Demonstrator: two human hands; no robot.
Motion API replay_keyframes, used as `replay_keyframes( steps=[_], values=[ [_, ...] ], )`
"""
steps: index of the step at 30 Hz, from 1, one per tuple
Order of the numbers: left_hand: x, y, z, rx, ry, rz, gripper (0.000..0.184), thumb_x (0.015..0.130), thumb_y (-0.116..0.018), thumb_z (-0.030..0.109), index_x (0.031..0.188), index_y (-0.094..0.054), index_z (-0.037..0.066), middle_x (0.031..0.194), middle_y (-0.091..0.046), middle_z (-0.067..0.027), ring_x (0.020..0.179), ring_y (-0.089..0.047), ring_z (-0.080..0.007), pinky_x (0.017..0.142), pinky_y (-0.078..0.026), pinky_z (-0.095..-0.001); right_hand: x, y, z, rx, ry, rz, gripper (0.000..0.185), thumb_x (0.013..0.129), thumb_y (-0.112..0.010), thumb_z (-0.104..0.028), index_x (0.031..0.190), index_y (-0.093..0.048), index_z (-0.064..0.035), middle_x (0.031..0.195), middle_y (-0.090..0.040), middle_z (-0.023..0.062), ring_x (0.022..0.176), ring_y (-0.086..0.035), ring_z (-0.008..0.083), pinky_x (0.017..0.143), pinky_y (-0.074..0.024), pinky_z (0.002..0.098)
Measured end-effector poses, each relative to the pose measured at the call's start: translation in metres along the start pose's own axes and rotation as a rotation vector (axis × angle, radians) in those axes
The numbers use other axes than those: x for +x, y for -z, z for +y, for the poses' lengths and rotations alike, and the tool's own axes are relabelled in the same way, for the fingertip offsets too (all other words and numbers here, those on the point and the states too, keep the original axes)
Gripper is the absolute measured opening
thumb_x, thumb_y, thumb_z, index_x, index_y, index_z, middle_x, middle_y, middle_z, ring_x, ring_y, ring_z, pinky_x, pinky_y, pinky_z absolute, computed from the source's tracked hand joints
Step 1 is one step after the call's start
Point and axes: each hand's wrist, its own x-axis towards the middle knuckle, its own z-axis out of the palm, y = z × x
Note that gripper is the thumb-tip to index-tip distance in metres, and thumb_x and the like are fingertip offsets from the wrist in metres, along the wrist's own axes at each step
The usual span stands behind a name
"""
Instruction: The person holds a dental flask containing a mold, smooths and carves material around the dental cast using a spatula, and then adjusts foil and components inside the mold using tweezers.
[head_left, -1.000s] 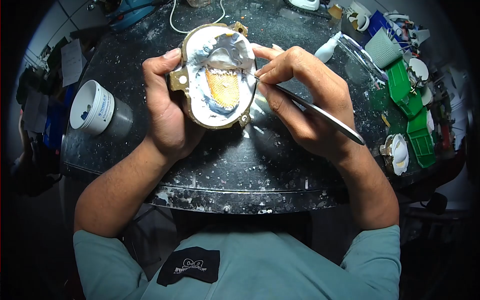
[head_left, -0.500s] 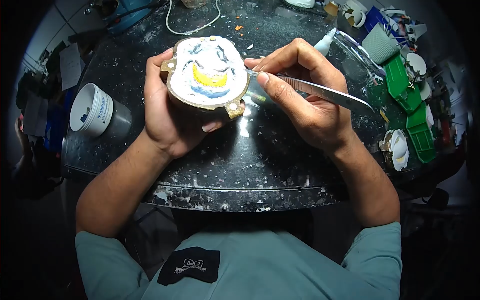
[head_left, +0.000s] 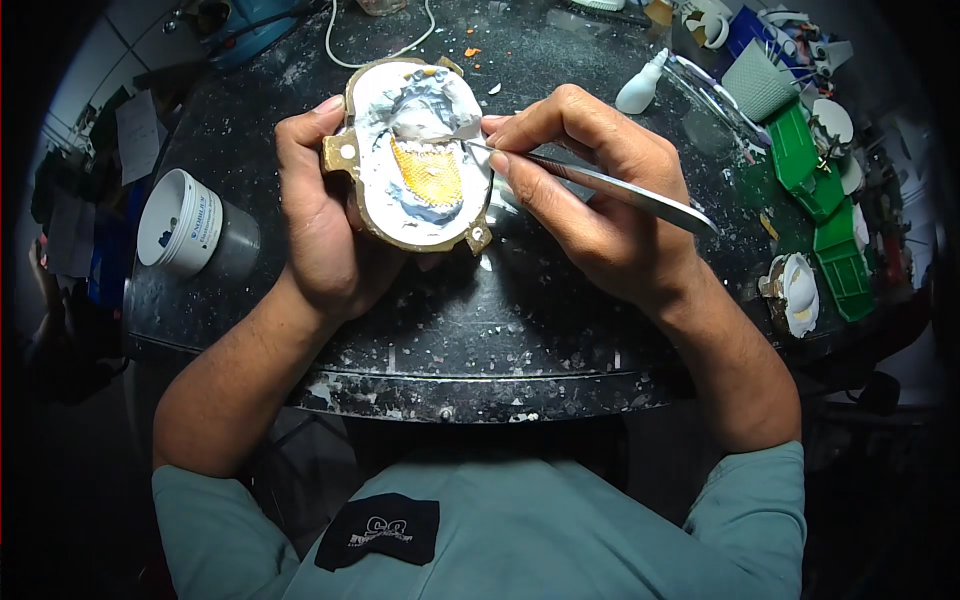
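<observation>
My left hand (head_left: 325, 225) is wrapped round a brass-coloured dental flask half (head_left: 340, 155), its open face tilted toward me. White plaster (head_left: 450, 105) fills the flask, with a dental arch shape near the top. Lower down in the plaster sits a yellow-orange textured wax pattern (head_left: 432, 180) edged with a row of small whitish teeth. My right hand (head_left: 610, 170) pinches a slim metal scalpel (head_left: 630, 195) like a pen. Its tip reaches over the plaster at the right end of the teeth row; whether it touches is too fine to tell.
A white tub (head_left: 165, 245) stands on the dark, speckled table (head_left: 480, 340) at left. To the right are a white dropper bottle (head_left: 640, 88), green trays (head_left: 805, 165), a ribbed cup (head_left: 752, 85) and another plaster-filled flask piece (head_left: 800, 295). A white cable (head_left: 385, 66) lies at the back.
My left hand has tipped the flask to face me more fully. The scalpel tip has shifted left, from the flask's right rim to over the plaster beside the teeth.
</observation>
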Motion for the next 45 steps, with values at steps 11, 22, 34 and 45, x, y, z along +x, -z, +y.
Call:
replay_keyframes(
  steps=[11,22,34,45],
  values=[
    [-0.003,0.003,-0.006,0.098,-0.088,0.025,0.069,0.099,-0.032,0.057,0.131,-0.056,0.0,0.118,-0.067,-0.0147,0.106,-0.069,-0.0231,0.095,-0.056,-0.038,0.001,0.0,-0.008,-0.029,-0.017,-0.021,0.012,0.081,-0.071,-0.002,0.084,-0.06,0.0001,0.078,-0.066,0.0159,0.071,-0.069,0.0297,0.063,-0.0538,0.036],
    [-0.005,0.007,-0.003,0.003,-0.03,-0.063,0.07,0.098,-0.03,0.058,0.131,-0.056,0.001,0.115,-0.069,-0.0149,0.104,-0.07,-0.0238,0.092,-0.057,-0.0371,-0.003,0.001,-0.009,0.092,-0.179,-0.051,0.009,0.083,-0.07,-0.004,0.089,-0.065,0.0011,0.08,-0.069,0.0158,0.071,-0.071,0.0222,0.063,-0.0537,0.0314],
    [0.002,0.002,0.005,-0.153,0.103,0.044,0.075,0.096,-0.032,0.062,0.144,-0.048,0.006,0.13,-0.063,-0.0164,0.112,-0.066,-0.0313,0.092,-0.057,-0.05,0.001,0.0,0.001,0.009,0.07,0.01,0.01,0.083,-0.073,-0.005,0.087,-0.065,-0.0006,0.082,-0.07,0.0129,0.077,-0.072,0.0238,0.067,-0.0565,0.0321],
    [0.001,0.006,0.005,-0.118,0.117,0.022,0.074,0.097,-0.03,0.062,0.144,-0.048,0.007,0.129,-0.064,-0.015,0.11,-0.068,-0.0289,0.087,-0.06,-0.0503,0.0,-0.002,0.003,0.114,0.029,0.023,0.01,0.086,-0.074,-0.006,0.092,-0.069,-0.0005,0.085,-0.072,0.011,0.079,-0.073,0.0205,0.072,-0.0566,0.0303]
  ],
)
